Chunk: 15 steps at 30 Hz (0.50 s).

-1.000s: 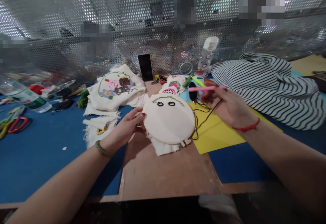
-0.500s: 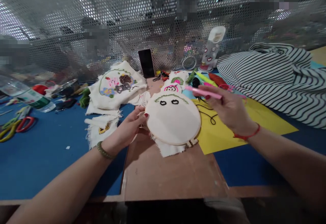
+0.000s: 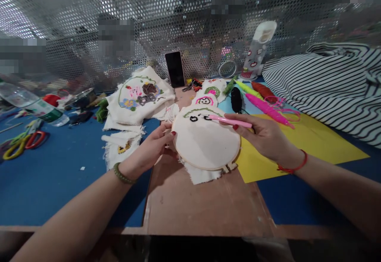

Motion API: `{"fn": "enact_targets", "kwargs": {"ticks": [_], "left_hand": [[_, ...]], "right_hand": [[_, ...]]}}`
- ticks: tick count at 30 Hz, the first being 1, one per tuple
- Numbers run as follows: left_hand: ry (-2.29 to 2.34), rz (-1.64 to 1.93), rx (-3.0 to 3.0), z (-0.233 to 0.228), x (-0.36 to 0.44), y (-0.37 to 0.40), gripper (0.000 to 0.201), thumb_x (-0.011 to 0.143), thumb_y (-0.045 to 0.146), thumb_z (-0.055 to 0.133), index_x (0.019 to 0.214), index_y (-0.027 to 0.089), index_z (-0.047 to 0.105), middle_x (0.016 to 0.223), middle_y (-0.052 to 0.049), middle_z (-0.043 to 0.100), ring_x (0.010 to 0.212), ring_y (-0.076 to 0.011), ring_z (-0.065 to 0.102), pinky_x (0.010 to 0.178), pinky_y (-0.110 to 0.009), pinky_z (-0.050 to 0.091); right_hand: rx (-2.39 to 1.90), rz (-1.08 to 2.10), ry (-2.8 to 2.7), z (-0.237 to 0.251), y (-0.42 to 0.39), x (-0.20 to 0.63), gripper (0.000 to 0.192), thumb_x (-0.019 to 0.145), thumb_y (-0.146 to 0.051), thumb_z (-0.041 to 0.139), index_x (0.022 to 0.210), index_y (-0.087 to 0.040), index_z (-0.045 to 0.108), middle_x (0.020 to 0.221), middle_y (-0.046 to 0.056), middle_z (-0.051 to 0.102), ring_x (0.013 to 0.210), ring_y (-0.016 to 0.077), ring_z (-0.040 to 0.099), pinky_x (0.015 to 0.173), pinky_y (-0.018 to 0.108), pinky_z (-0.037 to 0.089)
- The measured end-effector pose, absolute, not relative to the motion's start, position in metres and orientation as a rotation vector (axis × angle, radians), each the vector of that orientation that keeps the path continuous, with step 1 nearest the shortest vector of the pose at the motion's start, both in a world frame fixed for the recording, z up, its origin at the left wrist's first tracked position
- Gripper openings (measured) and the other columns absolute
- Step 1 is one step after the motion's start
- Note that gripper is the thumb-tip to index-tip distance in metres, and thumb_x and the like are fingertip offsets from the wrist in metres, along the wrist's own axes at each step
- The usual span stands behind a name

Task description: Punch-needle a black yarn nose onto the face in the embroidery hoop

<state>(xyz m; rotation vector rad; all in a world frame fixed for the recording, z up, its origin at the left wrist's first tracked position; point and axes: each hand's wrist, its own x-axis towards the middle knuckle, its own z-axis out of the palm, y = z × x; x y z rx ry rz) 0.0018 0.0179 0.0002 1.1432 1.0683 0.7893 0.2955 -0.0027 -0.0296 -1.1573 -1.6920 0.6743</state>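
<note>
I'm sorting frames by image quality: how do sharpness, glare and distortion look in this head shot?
Head view: embroidery hoop and pink tool are sharp; the perforated metal screen glares white at upper left; wide-angle bending curves the table edge; both forearms smear at the bottom corners.

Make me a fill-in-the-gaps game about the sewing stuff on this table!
1. The left hand holds the round wooden embroidery hoop by its ____ edge.
2. The right hand holds a thin ____ punch needle tool with its tip at the white cloth.
3. Under the right hand lies a flat ____ sheet.
4. The black phone leans upright against the perforated metal ____.

Missing words: left; pink; yellow; screen
</note>
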Motion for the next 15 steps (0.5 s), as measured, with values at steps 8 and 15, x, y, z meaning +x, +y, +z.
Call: {"fn": "enact_targets", "kwargs": {"ticks": [8,15], "left_hand": [[1.011,0.761,1.073,-0.0039,-0.0032,0.0219,0.031,0.082,0.030,0.076,0.104,0.018,0.057,0.076,0.001,0.065,0.058,-0.0132,0.062,0.051,-0.029,0.058],[1.002,0.743,1.045,-0.0050,-0.0063,0.0266,0.026,0.082,0.026,0.075,0.102,0.018,0.058,0.075,0.000,0.065,0.059,-0.0143,0.063,0.052,-0.030,0.059]], "right_hand": [[-1.147,0.618,-1.829,-0.0312,-0.0027,0.2970,0.029,0.091,-0.035,0.063,0.118,-0.033,0.076,0.122,0.002,0.076,0.114,0.0271,0.072,0.098,0.048,0.059],[-1.165,0.597,-1.881,-0.0292,-0.0034,0.2989,0.028,0.091,-0.034,0.063,0.116,-0.035,0.076,0.121,0.003,0.077,0.114,0.0288,0.072,0.097,0.049,0.059]]}}
